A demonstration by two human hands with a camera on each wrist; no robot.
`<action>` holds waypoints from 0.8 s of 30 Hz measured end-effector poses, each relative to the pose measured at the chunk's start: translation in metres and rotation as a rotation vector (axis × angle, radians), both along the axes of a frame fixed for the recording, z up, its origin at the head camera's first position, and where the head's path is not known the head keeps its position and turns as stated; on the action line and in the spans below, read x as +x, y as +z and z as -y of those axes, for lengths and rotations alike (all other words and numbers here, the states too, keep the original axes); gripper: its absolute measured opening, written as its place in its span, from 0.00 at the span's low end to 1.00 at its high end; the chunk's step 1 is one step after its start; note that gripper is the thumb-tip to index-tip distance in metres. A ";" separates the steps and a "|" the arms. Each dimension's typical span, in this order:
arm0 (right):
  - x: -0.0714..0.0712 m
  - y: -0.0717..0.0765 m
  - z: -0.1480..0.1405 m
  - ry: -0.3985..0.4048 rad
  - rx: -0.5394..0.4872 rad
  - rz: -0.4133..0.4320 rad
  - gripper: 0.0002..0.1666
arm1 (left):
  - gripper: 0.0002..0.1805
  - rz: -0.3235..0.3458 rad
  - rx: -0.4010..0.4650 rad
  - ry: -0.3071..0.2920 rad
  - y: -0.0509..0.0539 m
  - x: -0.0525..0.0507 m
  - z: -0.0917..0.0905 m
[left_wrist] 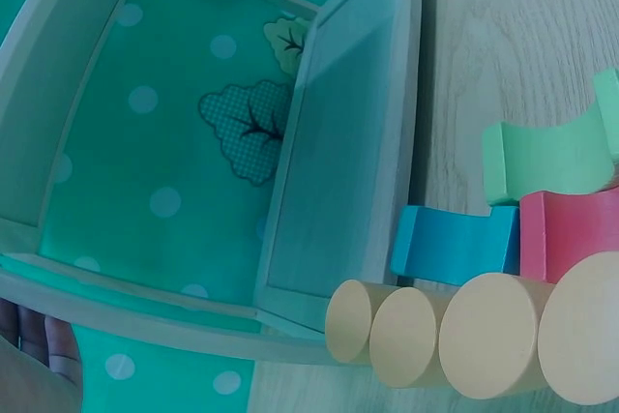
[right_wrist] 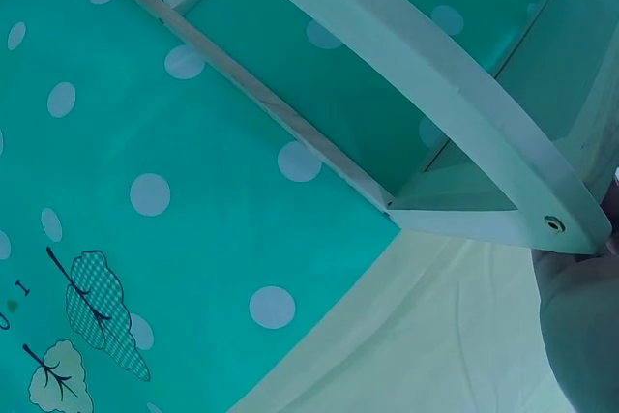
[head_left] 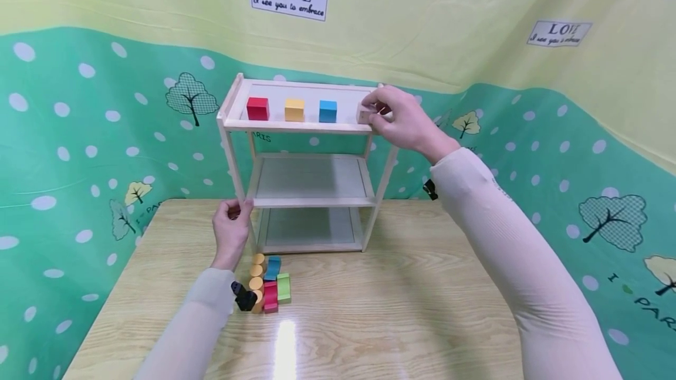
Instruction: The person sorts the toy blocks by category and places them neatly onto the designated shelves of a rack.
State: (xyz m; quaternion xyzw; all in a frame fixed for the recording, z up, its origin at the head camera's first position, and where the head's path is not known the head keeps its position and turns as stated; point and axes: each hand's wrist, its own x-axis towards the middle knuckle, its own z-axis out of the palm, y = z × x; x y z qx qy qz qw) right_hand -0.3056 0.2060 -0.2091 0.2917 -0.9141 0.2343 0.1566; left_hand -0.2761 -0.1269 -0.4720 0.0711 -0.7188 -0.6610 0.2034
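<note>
Right hand: We see the right hand (head_left: 398, 116) at the top tier's right end, thumb and fingers narrowed in a pinch on a pale block (head_left: 363, 114).
Pale block: It is last on the right of a four-block row; whether its full weight is on the board, we cannot tell, and the right wrist view does not show it.
Top-tier row: A red block (head_left: 257, 109), a yellow block (head_left: 294, 110) and a blue block (head_left: 328, 111) stand apart from one another along the front.
Left hand: Low on the other side, the left hand (head_left: 232, 224) has its fingers curled at the left front post of the white rack (head_left: 311, 176), apparently gripping it to steady the frame.
Wooden table: On the wooden table (head_left: 422, 309), left of centre before the rack, four tan cylinders (head_left: 256, 284) line up beside blue, red and green curved blocks (head_left: 283, 288).
Step in hand: We judge this to be the setting of the pale block in line with its neighbours.
Next move: We think it calls for squaring the block, then parting the fingers cleanly without nudging the row or the rack.
</note>
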 end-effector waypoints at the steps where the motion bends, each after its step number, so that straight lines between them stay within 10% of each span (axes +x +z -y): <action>1: 0.000 0.000 0.000 0.001 0.002 -0.002 0.12 | 0.24 -0.001 0.000 0.002 0.000 0.000 0.000; 24: 0.022 -0.001 -0.012 0.000 -0.061 -0.175 0.15 | 0.24 0.000 -0.021 0.003 -0.001 -0.001 0.000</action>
